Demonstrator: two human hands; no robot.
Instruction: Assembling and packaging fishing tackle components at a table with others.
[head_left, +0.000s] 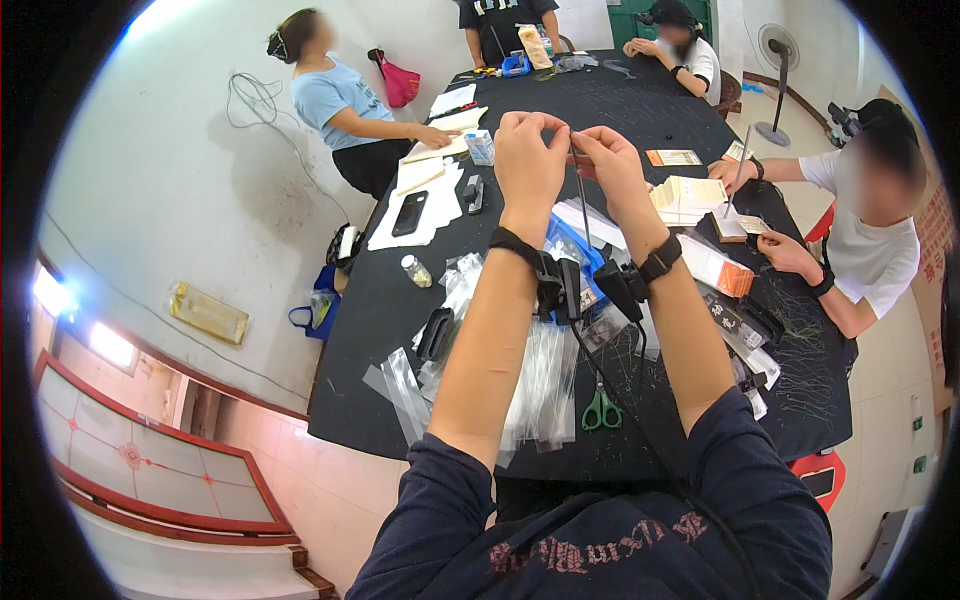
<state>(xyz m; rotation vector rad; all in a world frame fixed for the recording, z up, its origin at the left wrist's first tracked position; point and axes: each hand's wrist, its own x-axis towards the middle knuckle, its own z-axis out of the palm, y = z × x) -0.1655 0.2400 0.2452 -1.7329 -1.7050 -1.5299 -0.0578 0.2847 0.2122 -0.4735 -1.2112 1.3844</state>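
Observation:
Above the black-covered table, my left hand point(530, 155) and my right hand point(612, 165) are raised with their fingertips almost meeting. Both are closed in a pinch. A thin dark rod point(581, 190) slants down from between the fingertips, on my right hand's side, and seems held in its fingers. Whatever my left fingers pinch is too small to make out. Beneath my wrists are a blue item point(570, 245) and many clear plastic bags point(543, 385). Green-handled scissors point(601, 408) lie near the table's front edge.
A small bottle point(416, 270), a phone point(410, 214) and a stapler point(473, 194) lie to the left. At right, a co-worker's hands point(788, 252) handle cards beside a card stack point(690, 200). Loose threads point(805, 360) lie there. Other people surround the table.

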